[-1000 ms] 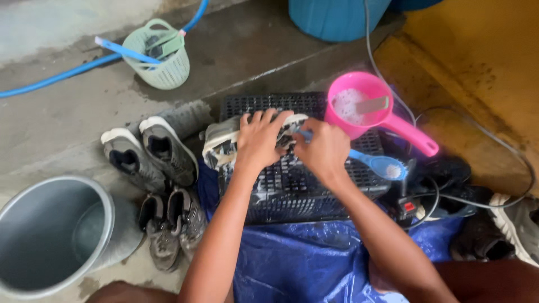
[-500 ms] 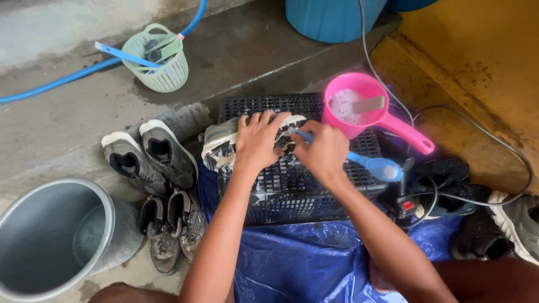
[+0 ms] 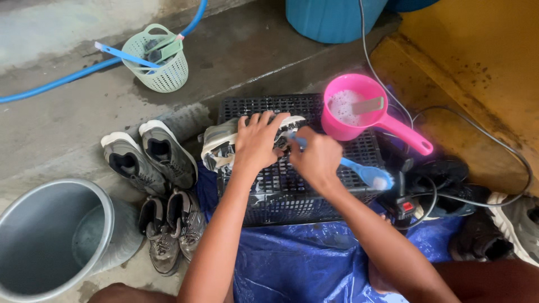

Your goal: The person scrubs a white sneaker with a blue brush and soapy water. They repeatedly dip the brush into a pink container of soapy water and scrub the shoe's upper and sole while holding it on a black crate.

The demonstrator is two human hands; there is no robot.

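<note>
Left hand (image 3: 257,141) pinned wet sneaker (image 3: 224,147) on black crate (image 3: 292,185); right hand (image 3: 317,159) clenched blue brush (image 3: 359,170). Hard stroke risked tipping pink soapy dipper (image 3: 353,115) beside grip.

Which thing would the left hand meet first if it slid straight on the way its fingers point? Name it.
The left hand rests on the shoe with fingers pointing away from the person. Straight on lies the black crate's top, then probably wet concrete floor; depth is unclear.

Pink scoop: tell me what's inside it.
The pink scoop stands on the black crate and holds foamy, soapy water with a small grey piece resting across its rim. What lies beneath the foam is covered.
</note>
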